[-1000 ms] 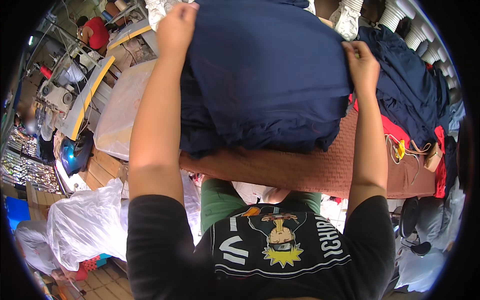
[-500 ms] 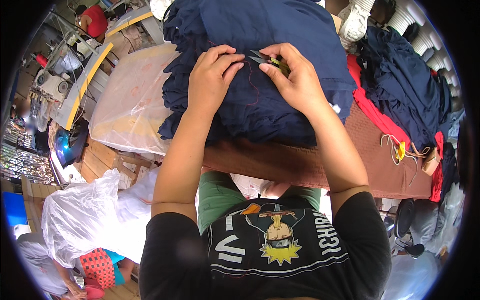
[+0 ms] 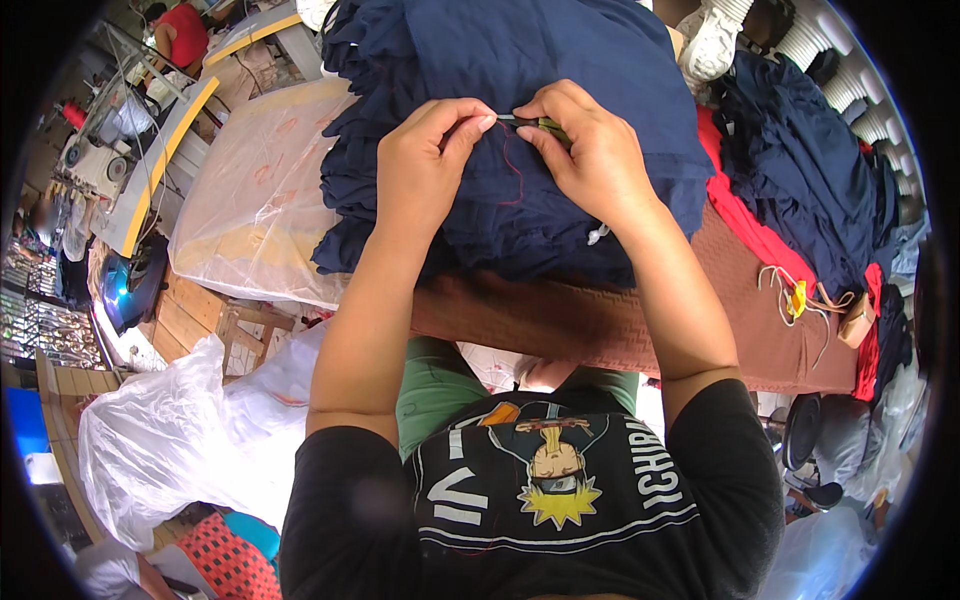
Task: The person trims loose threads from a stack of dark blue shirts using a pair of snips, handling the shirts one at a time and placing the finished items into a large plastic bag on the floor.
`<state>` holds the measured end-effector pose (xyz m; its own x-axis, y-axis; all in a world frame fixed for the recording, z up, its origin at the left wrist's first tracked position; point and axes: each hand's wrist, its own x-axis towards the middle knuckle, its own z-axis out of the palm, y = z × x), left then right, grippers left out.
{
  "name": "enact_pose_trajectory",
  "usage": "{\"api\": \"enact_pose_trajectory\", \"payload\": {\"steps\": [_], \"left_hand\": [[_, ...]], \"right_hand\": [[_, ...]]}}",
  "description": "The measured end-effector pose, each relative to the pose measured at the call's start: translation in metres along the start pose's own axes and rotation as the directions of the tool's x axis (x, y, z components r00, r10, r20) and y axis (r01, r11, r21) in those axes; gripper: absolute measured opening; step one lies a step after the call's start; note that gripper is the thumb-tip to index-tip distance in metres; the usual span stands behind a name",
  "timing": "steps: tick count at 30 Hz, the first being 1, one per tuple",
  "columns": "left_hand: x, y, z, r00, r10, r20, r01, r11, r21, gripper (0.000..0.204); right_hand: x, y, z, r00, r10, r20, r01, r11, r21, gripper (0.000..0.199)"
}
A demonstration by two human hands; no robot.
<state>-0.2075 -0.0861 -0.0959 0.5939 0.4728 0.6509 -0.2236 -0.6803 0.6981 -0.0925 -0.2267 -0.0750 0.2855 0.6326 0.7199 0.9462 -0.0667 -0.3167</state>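
Observation:
A thick pile of navy cloth [image 3: 580,50] lies before me, its layered edges bunched at the left. Over its near part, my right hand [image 3: 598,152] grips thread snips [image 3: 552,127] with yellow-green handles. Their blades point left and appear close together. My left hand [image 3: 425,160] has thumb and forefinger pinched at the blade tips. From that spot a loose red thread [image 3: 513,170] hangs down across the cloth; its upper end is hidden by the fingertips.
The pile rests on a brown-covered table [image 3: 770,310]. A plastic-wrapped bundle [image 3: 265,185] stands at left, with white plastic sheeting [image 3: 160,430] nearer. At right lie more navy cloth [image 3: 800,150], red fabric [image 3: 755,235] and cords with a yellow piece [image 3: 797,299]. Another person [image 3: 185,38] sits far left.
My left fingertips have moved right to meet the snips' tips and closed into a pinch. The blades, spread apart before, now appear together. The thread has shifted slightly.

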Motion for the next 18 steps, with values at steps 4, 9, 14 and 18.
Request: {"api": "enact_pose_trajectory", "payload": {"steps": [4,9,14,18], "left_hand": [[-0.018,0.013,0.014,0.966,-0.247,0.073,0.247,0.969,0.017,0.023],[-0.023,0.009,0.027,0.974,-0.221,0.052,0.197,0.937,0.288,0.028],[-0.019,0.008,0.018,0.95,-0.293,0.106,0.274,0.948,0.16,0.022],[-0.015,0.011,0.0,0.882,-0.421,0.213,0.443,0.894,-0.069,0.021]], "right_hand": [[-0.006,0.005,-0.005,0.996,0.051,-0.067,-0.046,0.996,0.072,0.014],[-0.014,0.01,-0.008,0.996,0.078,-0.054,-0.071,0.99,0.125,0.015],[-0.02,0.011,-0.01,0.998,0.057,-0.023,-0.054,0.992,0.111,0.016],[-0.022,0.007,-0.017,0.999,-0.007,0.033,0.003,0.994,0.107,0.017]]}}
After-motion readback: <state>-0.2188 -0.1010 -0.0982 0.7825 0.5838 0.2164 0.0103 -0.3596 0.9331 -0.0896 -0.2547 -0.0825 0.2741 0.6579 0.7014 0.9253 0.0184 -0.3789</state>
